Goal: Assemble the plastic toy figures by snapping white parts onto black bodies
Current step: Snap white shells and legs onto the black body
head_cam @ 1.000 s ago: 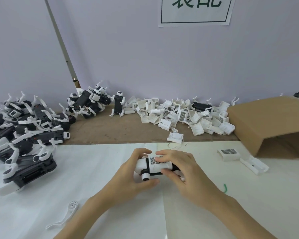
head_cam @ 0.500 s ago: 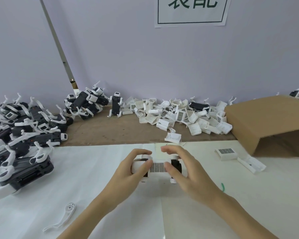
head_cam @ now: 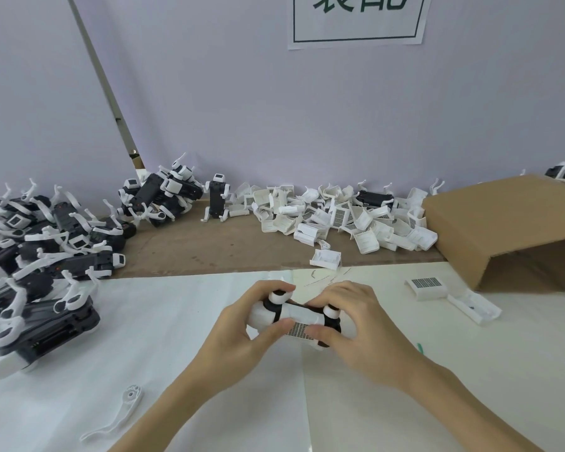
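A toy figure [head_cam: 299, 316], a black body with a white grilled shell over it, lies sideways just above the white sheet at the table's middle. My left hand [head_cam: 238, 334] grips its left end, thumb under the grille. My right hand [head_cam: 359, 327] grips its right end, fingers curled over the top and thumb pressing the grille. A pile of loose white shells [head_cam: 343, 220] lies along the back wall. Finished figures [head_cam: 46, 243] are heaped at the left, with more at the back [head_cam: 163, 197].
An open cardboard box [head_cam: 509, 223] lies on its side at the right. A grilled white shell [head_cam: 426, 287] and a long white piece [head_cam: 473, 305] rest beside it. One white arm part [head_cam: 121, 409] lies near the front left. A small green scrap [head_cam: 419, 347] shows by my right wrist.
The figure has been turned in my hands: the grille now faces me and lower down, and two white round knobs show on top. Both hands stay closed round its ends.
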Demonstrator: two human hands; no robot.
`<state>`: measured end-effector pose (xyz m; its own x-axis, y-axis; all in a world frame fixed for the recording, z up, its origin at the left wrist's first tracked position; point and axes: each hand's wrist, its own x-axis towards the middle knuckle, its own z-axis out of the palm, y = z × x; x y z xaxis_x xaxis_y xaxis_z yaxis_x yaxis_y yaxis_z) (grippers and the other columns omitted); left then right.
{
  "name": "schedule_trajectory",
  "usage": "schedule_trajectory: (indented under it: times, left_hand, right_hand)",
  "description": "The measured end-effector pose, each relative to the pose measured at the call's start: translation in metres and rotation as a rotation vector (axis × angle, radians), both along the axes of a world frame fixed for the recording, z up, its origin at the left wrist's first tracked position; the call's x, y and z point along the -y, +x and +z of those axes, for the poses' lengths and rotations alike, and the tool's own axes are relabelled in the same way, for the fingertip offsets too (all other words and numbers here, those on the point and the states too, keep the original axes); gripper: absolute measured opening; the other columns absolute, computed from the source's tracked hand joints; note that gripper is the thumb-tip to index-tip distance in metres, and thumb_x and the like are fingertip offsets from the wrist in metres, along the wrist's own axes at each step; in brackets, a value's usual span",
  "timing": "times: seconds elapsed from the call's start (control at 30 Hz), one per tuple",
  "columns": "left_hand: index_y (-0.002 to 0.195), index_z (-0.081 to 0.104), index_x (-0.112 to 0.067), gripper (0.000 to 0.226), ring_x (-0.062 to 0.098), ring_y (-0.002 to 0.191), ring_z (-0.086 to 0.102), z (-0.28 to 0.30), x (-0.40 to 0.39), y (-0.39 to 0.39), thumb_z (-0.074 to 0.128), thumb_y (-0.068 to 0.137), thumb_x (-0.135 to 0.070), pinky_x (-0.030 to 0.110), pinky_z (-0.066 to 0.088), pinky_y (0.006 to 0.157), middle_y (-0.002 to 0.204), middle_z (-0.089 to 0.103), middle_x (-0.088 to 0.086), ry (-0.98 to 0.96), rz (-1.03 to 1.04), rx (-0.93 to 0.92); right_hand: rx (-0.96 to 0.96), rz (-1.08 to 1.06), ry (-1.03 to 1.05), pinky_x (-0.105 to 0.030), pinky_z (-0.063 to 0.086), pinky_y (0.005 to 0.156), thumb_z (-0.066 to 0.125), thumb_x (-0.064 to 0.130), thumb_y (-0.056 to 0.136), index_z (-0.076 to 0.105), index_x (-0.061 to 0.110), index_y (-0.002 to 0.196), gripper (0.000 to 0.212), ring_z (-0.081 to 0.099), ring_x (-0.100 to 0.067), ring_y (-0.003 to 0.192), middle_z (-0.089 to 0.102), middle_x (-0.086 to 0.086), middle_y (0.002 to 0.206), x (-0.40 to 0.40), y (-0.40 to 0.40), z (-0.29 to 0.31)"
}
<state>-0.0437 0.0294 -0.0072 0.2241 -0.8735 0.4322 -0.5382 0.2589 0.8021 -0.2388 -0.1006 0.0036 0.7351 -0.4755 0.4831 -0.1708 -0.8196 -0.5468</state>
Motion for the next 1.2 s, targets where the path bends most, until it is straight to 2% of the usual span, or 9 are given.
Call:
schedule_trajectory:
  times: [0.13, 0.27, 0.37, 0.53, 0.7, 0.83, 0.93, 1.07, 1.2]
  left_hand:
    - [0.149, 0.047, -0.046, 0.067, 0.016, 0.121, 0.059, 0.003, -0.002, 0.002, 0.074, 0.09, -0.062, 0.017, 0.046, 0.099, 0.14, 0.052, -0.016, -0.024, 0.07, 0.283]
    - [0.139, 0.059, -0.038, 0.052, 0.017, 0.133, 0.055, 0.0, -0.001, -0.002, 0.079, 0.091, -0.042, 0.016, 0.044, 0.105, 0.145, 0.044, -0.011, -0.123, 0.05, 0.336]
    - [0.131, 0.062, -0.034, 0.046, 0.018, 0.123, 0.061, 0.001, -0.003, -0.006, 0.083, 0.09, -0.038, 0.016, 0.046, 0.097, 0.13, 0.056, -0.014, -0.099, 0.062, 0.234]
    - [0.122, 0.062, -0.034, 0.038, 0.013, 0.111, 0.061, -0.004, -0.003, -0.011, 0.083, 0.091, -0.024, 0.011, 0.043, 0.086, 0.12, 0.058, -0.014, 0.006, 0.14, 0.163]
    - [0.121, 0.064, -0.033, 0.033, 0.014, 0.107, 0.062, -0.004, -0.003, -0.013, 0.079, 0.094, -0.021, 0.012, 0.045, 0.084, 0.118, 0.058, -0.01, 0.03, 0.17, 0.178]
    - [0.12, 0.068, -0.032, 0.035, 0.014, 0.104, 0.063, -0.003, 0.0, -0.015, 0.082, 0.092, -0.017, 0.013, 0.046, 0.083, 0.116, 0.06, -0.009, -0.017, 0.201, 0.217]
    - [0.128, 0.064, -0.039, 0.047, 0.013, 0.111, 0.063, -0.001, 0.0, -0.02, 0.085, 0.089, -0.022, 0.015, 0.047, 0.088, 0.121, 0.06, -0.012, -0.015, 0.228, 0.124]
    - [0.134, 0.058, -0.048, 0.054, 0.015, 0.104, 0.069, 0.012, -0.004, -0.021, 0.074, 0.084, -0.063, 0.013, 0.052, 0.083, 0.106, 0.072, -0.008, 0.111, 0.129, -0.394]
    - [0.124, 0.068, -0.026, 0.036, 0.019, 0.103, 0.074, 0.013, -0.002, -0.02, 0.062, 0.1, -0.053, 0.016, 0.054, 0.085, 0.105, 0.078, 0.001, 0.037, 0.148, -0.371]
  right_hand:
    - [0.15, 0.097, 0.52, -0.013, 0.046, 0.083, 0.067, 0.04, 0.095, 0.072, 0.032, 0.112, 0.019, 0.065, -0.008, 0.089, 0.067, 0.001, 0.087, -0.005, 0.002, 0.007]
    - [0.164, 0.171, 0.873, -0.035, 0.048, 0.085, 0.057, 0.047, 0.094, 0.073, 0.022, 0.109, 0.033, 0.069, -0.025, 0.092, 0.075, -0.012, 0.102, -0.004, 0.005, 0.008]
    - [0.139, 0.189, 0.754, -0.031, 0.053, 0.09, 0.049, 0.051, 0.099, 0.071, 0.029, 0.12, 0.038, 0.071, -0.017, 0.102, 0.074, 0.0, 0.106, -0.003, 0.003, 0.006]
    - [-0.004, 0.15, 0.194, -0.021, 0.043, 0.104, 0.06, 0.048, 0.1, 0.064, 0.033, 0.135, 0.038, 0.058, -0.009, 0.129, 0.064, 0.02, 0.131, 0.002, -0.004, 0.004]
    - [-0.162, -0.002, -0.027, -0.019, 0.042, 0.102, 0.065, 0.044, 0.099, 0.053, 0.041, 0.145, 0.048, 0.053, 0.0, 0.118, 0.06, 0.025, 0.134, 0.001, 0.0, -0.008]
    - [-0.125, -0.098, -0.147, -0.015, 0.039, 0.088, 0.069, 0.042, 0.095, 0.059, 0.042, 0.137, 0.043, 0.053, -0.008, 0.105, 0.069, 0.023, 0.116, 0.0, 0.002, -0.009]
    - [-0.041, -0.133, -0.126, -0.01, 0.04, 0.092, 0.071, 0.038, 0.095, 0.057, 0.045, 0.136, 0.044, 0.055, -0.005, 0.107, 0.066, 0.027, 0.123, -0.001, 0.003, -0.012]
    - [0.144, 0.019, 0.16, -0.012, 0.037, 0.107, 0.071, 0.017, 0.098, 0.061, 0.038, 0.136, 0.045, 0.05, -0.001, 0.136, 0.056, 0.023, 0.143, 0.0, 0.007, -0.014]
    - [0.139, 0.104, 0.44, -0.02, 0.042, 0.109, 0.072, 0.021, 0.098, 0.062, 0.039, 0.135, 0.042, 0.055, -0.011, 0.133, 0.059, 0.011, 0.139, 0.004, 0.006, -0.01]
